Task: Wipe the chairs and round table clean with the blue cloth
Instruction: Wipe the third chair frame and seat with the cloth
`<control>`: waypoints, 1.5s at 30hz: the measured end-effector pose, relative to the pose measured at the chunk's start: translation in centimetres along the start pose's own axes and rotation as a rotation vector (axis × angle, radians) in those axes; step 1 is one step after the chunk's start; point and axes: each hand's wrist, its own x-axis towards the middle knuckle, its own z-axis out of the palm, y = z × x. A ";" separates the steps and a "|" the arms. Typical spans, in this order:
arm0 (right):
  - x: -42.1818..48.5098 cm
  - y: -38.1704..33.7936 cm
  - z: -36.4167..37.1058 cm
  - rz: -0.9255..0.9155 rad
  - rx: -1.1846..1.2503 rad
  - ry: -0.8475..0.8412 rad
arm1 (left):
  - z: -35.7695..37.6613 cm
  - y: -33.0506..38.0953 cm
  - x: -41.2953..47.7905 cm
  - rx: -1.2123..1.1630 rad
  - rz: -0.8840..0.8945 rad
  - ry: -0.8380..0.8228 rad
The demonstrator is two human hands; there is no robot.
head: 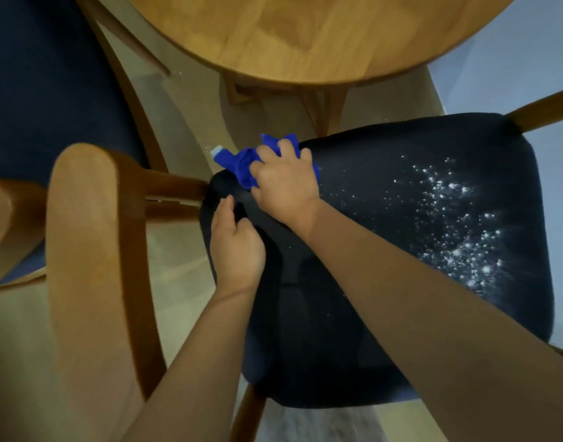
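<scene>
A chair with a dark navy seat [385,250] fills the middle and right of the head view. White crumbs or powder [458,224] lie scattered over its right half. My right hand [283,183] is shut on the bunched blue cloth [238,164] and presses it on the seat's far left corner. My left hand [235,244] rests on the seat's left edge just below, fingers curled over the rim. The round wooden table [305,36] spans the top of the view, beyond the chair.
A second chair with a navy seat [50,90] and a curved wooden backrest [85,237] stands at the left, close to the first chair. Table legs [324,106] reach down between them. Beige floor [178,298] shows below, with a small white scrap [215,151] by the cloth.
</scene>
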 end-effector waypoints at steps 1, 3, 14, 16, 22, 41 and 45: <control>-0.4 1.6 -0.1 0.012 -0.010 0.012 | 0.6 -0.2 -0.2 0.080 0.030 -0.012; -1.5 5.3 -0.5 0.049 -0.026 0.032 | 2.0 -0.3 -0.9 0.222 0.098 -0.046; -10.3 25.1 -2.1 0.529 0.021 0.167 | 7.2 -0.3 -3.7 0.263 0.109 -0.117; -10.8 25.7 -2.3 0.667 0.137 0.194 | 7.1 -0.4 -3.9 0.270 0.118 -0.111; -10.5 23.5 -2.2 1.026 0.273 0.261 | 4.6 -1.3 -3.8 0.260 0.089 -0.100; -4.1 -3.9 2.7 0.204 0.115 0.094 | -0.8 -3.9 -0.2 -0.175 -0.223 0.178; -5.1 -5.5 2.6 0.036 0.037 -0.028 | -1.6 -3.6 0.0 -0.135 -0.199 0.180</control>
